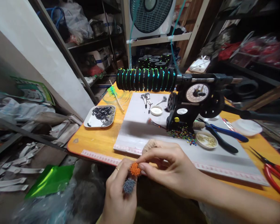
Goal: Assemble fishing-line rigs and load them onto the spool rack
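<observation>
Close to the table's front edge, my left hand (121, 189) is closed around two bundles with dense, bristly round heads. One is an orange tuft (135, 169), the other a grey-blue tuft (129, 185) just below it. My right hand (168, 165) has thumb and forefinger pinched together at the orange tuft's right edge; anything between the fingertips is too small to make out. Behind the right hand, a tan twine spool (148, 145) is partly covered by the fingers. Similar bundles with pale heads (146, 97) lie on the white board (133, 124).
A black geared machine (196, 93) carries a roller (146, 80) wound with green strands. Around it are colourful beads (183, 136), a dish of gold beads (207, 140), blue-handled pliers (224, 132) and red-handled scissors (274, 174). A white tray (86, 119) of black pieces stands left.
</observation>
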The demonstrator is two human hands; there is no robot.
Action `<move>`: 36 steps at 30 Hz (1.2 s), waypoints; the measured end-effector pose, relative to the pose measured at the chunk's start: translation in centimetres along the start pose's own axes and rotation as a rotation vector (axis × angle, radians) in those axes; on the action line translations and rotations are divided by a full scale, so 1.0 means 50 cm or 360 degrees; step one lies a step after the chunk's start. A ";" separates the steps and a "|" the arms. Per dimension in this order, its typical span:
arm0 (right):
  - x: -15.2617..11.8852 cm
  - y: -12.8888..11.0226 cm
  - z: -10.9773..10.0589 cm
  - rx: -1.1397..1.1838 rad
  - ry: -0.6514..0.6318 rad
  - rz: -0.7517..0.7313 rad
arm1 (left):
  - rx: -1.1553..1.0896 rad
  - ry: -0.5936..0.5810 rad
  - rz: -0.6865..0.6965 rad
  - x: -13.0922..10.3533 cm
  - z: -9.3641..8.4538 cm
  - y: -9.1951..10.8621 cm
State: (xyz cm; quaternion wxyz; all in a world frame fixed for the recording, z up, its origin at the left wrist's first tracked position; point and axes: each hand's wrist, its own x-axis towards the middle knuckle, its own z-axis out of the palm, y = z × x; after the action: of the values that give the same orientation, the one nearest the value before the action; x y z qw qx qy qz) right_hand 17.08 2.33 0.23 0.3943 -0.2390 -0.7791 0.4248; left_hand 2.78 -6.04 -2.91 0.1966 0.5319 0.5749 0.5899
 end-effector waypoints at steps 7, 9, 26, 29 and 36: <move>-0.003 -0.002 0.003 -0.0088 -0.0023 0.0009 | -0.0093 -0.0105 -0.0148 -0.012 0.005 0.007; -0.003 -0.004 0.004 -0.0061 -0.0004 0.0009 | -0.0194 -0.0010 -0.0274 -0.018 0.011 0.009; -0.008 0.008 0.001 0.0023 -0.0158 0.0003 | -0.0482 0.0432 -0.0382 -0.013 -0.005 0.011; -0.008 0.010 0.001 0.0015 -0.0168 -0.0021 | -0.0575 0.0354 -0.0503 -0.013 -0.008 0.006; -0.005 0.007 -0.002 0.0015 -0.0153 -0.0107 | -0.0811 0.0251 -0.0646 -0.012 -0.011 -0.003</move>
State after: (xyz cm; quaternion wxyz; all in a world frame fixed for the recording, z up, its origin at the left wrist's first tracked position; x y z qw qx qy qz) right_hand 17.35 2.39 -0.14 0.3718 -0.1901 -0.8027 0.4259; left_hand 2.44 -6.77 -3.16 0.3916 0.2931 0.5165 0.7028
